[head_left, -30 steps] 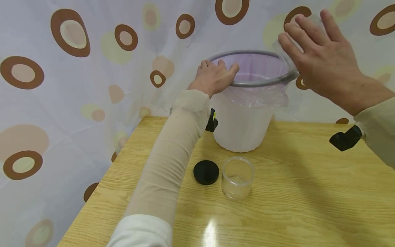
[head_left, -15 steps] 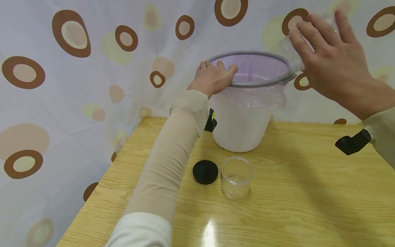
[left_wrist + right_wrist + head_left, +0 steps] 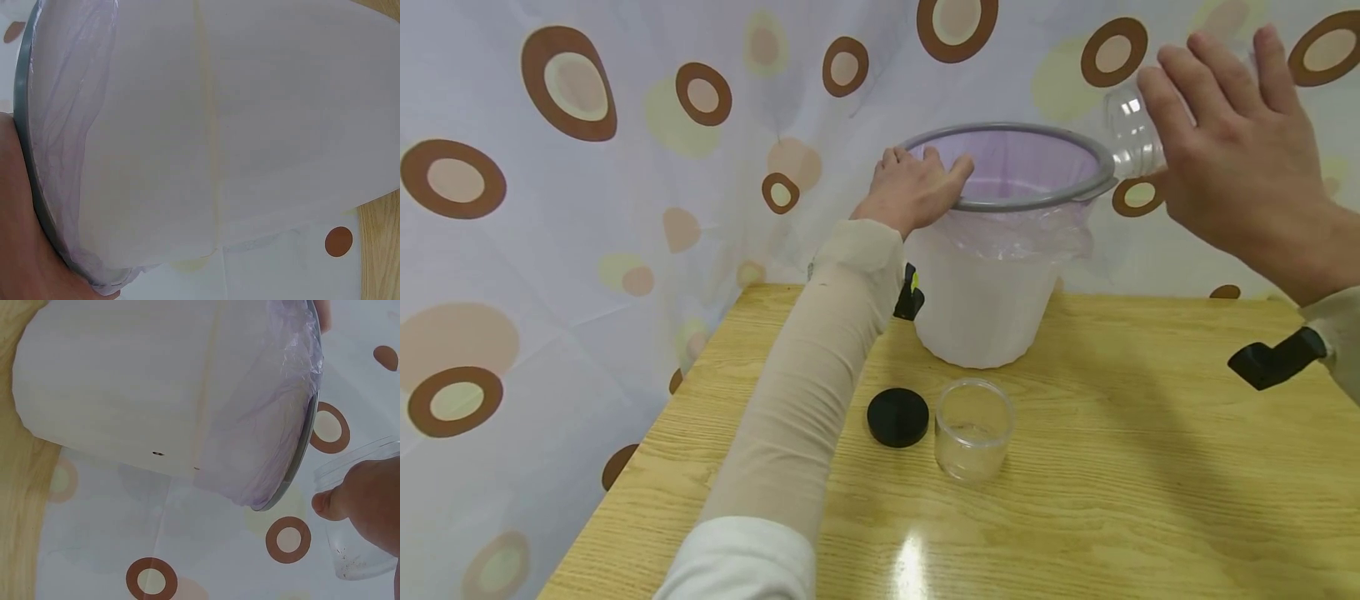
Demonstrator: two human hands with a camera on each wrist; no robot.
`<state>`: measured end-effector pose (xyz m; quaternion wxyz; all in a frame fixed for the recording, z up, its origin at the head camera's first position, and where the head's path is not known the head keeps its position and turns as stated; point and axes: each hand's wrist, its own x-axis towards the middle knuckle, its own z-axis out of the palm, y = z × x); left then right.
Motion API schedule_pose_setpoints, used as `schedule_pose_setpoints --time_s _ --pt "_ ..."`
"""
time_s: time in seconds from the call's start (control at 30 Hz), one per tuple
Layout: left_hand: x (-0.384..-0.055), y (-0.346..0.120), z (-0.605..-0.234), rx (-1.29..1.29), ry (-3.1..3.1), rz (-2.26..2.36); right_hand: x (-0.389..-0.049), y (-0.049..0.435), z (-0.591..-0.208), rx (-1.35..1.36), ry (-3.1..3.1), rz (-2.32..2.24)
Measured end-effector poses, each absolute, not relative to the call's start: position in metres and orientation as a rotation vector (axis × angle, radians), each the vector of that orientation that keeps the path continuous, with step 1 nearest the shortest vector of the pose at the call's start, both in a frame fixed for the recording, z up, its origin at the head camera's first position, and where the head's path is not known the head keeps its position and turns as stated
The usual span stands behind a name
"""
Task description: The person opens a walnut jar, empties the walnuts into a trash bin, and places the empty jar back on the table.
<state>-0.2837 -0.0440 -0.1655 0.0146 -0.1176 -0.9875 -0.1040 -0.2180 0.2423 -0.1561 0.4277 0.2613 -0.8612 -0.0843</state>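
Note:
A white trash can stands on the table, lined with a thin purple bag held under a grey rim ring. My left hand holds the near-left part of that rim, its fingers over the edge. Just right of the rim, my right hand grips a clear plastic jar, tipped on its side. In the right wrist view, small dark specks show inside this jar, with the thumb across its wall.
In front of the trash can, an uncovered clear jar stands upright beside a black round lid. The wooden table meets a patterned curtain at its back and left sides.
My right hand has carried the jar to the right, from over the trash can's right edge to just outside it. My left hand stays on the rim.

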Motion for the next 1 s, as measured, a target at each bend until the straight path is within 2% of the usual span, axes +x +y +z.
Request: schedule_pose_setpoints --time_s 0.4,1.0 --pt "-0.283 -0.046 -0.166 -0.367 -3.070 -0.339 -0.211 0.248 -0.169 0.653 -2.130 -0.151" --pt "-0.284 -0.045 -0.167 -0.367 -3.063 -0.326 -0.201 0.267 -0.193 0.365 -2.471 0.292"
